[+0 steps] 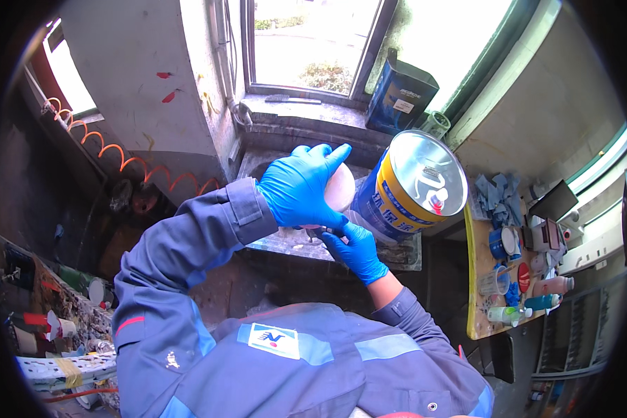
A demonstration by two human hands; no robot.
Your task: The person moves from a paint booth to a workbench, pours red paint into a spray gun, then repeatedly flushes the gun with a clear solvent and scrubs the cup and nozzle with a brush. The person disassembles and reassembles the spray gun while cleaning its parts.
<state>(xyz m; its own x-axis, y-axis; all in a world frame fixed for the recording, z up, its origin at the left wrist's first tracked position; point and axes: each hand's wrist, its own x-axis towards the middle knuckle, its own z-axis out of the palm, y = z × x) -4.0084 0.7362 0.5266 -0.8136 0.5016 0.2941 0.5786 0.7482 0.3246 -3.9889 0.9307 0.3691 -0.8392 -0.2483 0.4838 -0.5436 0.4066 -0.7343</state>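
Note:
My left hand (301,182), in a blue glove, is wrapped over a round, pale pink cup or lid (340,187), with fingers along its far side and the thumb on its near side. Just below and to the right, my right hand (361,252), also gloved in blue, closes around a dark metal part (329,246) under the round piece. Most of that part is hidden by the gloves, so its kind does not show. To the right of both hands stands a large blue and yellow tin (390,198), with a small red-tipped item (436,203) on its silvery top.
Under my hands is a stained metal bench or basin (397,256). A dark blue box (401,94) and a clear cup (435,124) stand by the window. A yellow-edged table (475,279) at right bears bottles and tubs. An orange coiled hose (111,148) hangs at left.

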